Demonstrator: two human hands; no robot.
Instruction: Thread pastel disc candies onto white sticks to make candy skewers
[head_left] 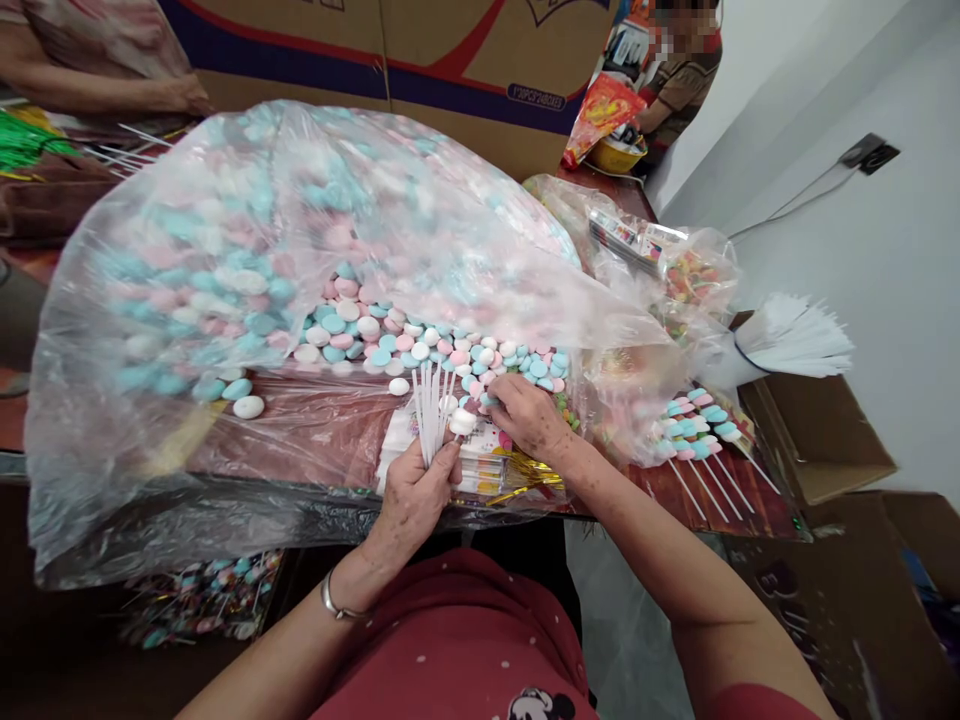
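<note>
My left hand (421, 490) is closed round a bundle of thin white sticks (431, 410) that point upward. A white marshmallow (463, 422) sits at the tip of one stick, by my left thumb. My right hand (531, 418) is just to the right, its fingers pinched together at the near edge of the pile of pink, blue and white marshmallows (420, 345). A bluish piece shows at those fingertips, mostly hidden by them. Beneath both hands lie printed clear packets (480, 470) and gold ties (536, 472).
A large clear plastic bag (225, 200) full of marshmallows covers much of the table. Finished marshmallow skewers (694, 430) lie at the right, near a bundle of white sticks (795, 335) and a cardboard box (832, 440). Two other people are across the table.
</note>
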